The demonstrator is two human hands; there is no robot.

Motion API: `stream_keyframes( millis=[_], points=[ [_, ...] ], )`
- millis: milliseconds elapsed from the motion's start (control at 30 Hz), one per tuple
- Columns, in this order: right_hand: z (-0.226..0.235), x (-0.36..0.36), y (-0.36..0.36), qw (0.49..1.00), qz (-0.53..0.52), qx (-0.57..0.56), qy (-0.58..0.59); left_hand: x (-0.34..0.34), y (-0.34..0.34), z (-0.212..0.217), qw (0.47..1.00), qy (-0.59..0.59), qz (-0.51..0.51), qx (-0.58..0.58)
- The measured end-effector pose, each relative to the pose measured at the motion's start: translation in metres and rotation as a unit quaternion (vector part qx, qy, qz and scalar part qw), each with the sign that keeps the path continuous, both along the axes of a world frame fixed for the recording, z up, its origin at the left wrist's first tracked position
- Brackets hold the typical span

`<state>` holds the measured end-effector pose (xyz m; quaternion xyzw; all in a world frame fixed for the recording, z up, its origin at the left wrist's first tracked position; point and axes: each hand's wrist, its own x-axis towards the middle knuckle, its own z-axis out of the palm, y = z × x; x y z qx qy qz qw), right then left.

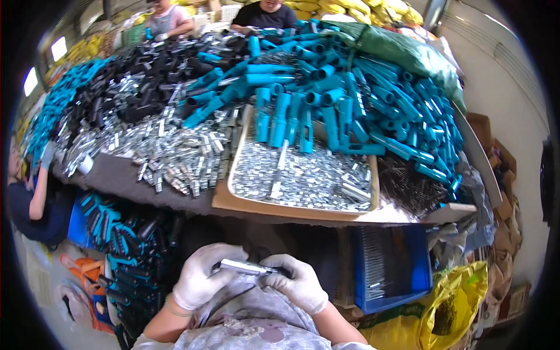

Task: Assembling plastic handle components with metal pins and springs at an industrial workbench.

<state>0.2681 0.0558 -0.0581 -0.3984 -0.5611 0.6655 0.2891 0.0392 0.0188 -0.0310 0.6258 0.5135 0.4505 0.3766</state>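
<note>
Both my hands wear whitish gloves and meet in front of my lap, below the table edge. A shiny silver metal sleeve (242,267) lies level between them. My left hand (201,279) is closed round its left end, thumb and fingers on either side. At the other end my right hand (300,287) pinches a slim dark piece (282,271) that meets the sleeve; whether the two are joined I cannot tell. On the table ahead, a shallow tray (375,189) holds many small silver metal parts. Teal plastic handles (280,119) are heaped behind it and overhang its far rim.
Loose silver clips (186,149) spread left of the tray; black handles (151,76) pile behind them. Dark small screws (411,186) lie right. Below stand a blue crate (423,262), a yellow sack (461,297) and teal-black tools (125,256). People work at the far side and left.
</note>
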Motion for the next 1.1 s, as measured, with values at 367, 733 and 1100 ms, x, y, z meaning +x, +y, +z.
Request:
stream_keyframes(
  millis=[367, 733, 1100],
  points=[
    [-0.020, 0.019, -0.029, 0.969, -0.015, 0.221, -0.110, 0.052, 0.017, -0.025, 0.946, 0.236, -0.216, 0.046],
    [-0.128, 0.242, 0.065, 0.859, -0.418, 0.155, -0.252, 0.074, 0.021, -0.041, 0.983, 0.152, -0.100, -0.025],
    [-0.233, 0.307, 0.113, 0.777, -0.264, 0.191, -0.538, 0.067, 0.018, -0.042, 0.974, 0.161, -0.039, -0.152]
  ],
)
